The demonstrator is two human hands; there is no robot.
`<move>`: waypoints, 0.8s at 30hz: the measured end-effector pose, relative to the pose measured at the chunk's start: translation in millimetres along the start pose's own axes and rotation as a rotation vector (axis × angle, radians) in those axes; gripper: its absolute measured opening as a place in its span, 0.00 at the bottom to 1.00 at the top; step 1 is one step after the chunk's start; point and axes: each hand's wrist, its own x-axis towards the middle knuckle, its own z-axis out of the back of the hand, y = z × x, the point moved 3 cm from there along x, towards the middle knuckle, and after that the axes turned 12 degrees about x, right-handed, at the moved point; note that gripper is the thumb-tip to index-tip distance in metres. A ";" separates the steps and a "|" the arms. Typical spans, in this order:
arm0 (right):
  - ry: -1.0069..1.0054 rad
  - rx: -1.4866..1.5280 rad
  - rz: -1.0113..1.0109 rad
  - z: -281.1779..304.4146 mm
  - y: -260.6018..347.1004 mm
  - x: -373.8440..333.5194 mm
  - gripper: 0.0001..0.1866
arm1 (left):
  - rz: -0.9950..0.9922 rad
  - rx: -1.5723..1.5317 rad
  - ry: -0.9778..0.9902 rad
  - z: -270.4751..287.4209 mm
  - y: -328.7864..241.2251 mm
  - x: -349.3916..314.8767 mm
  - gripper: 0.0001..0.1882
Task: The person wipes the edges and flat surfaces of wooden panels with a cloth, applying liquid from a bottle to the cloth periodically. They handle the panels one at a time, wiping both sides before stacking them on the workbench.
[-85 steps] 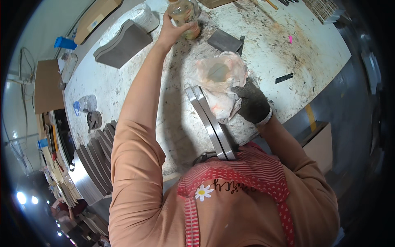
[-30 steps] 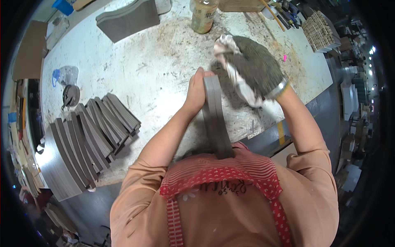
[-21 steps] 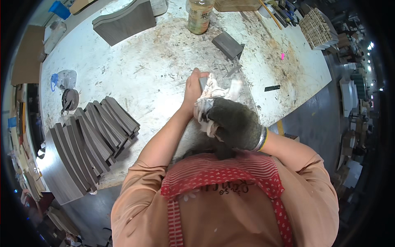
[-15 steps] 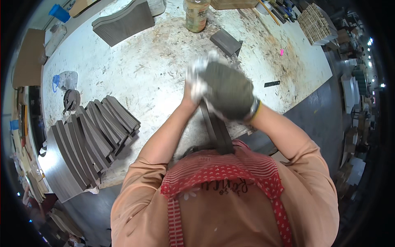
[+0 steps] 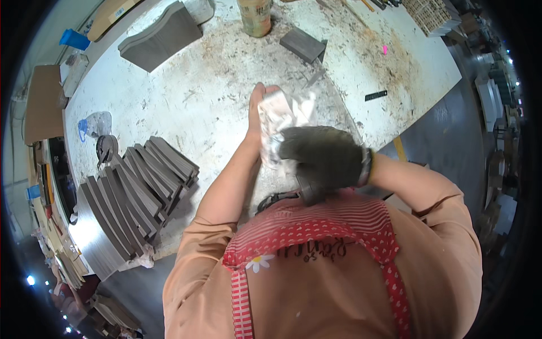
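bare left hand (image 5: 256, 116) bent round bar's far end, grip hidden, could not tell | dark-gloved right hand (image 5: 324, 157) closed on crumpled white cloth (image 5: 279, 116), blurred | dark-grey bar (image 5: 309, 193) mostly covered, near end by red patterned apron (image 5: 310, 223) | translucent bottle (image 5: 256, 20) cut off at top

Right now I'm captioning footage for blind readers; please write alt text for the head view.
A gloved right hand holds a white cloth against a dark grey piece, the bare left hand at its far end. Grey curved panels sit at left on a white table.
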 end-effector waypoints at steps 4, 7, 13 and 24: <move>0.514 0.782 -0.650 38.3 -10.4 -10.6 0.20 | -0.273 0.460 -0.100 -4.6 -10.5 -7.5 0.29; 0.122 0.024 -0.261 52.2 -33.1 -12.6 0.20 | -0.259 0.454 -0.171 -14.5 -17.9 -14.0 0.27; -0.114 -0.419 0.151 -3.5 -28.6 7.6 0.17 | -0.684 1.404 -0.108 -33.6 -17.9 -18.6 0.27; 0.295 -0.332 -0.109 11.6 -4.1 15.9 0.23 | -0.103 0.120 -0.108 6.4 1.1 8.7 0.25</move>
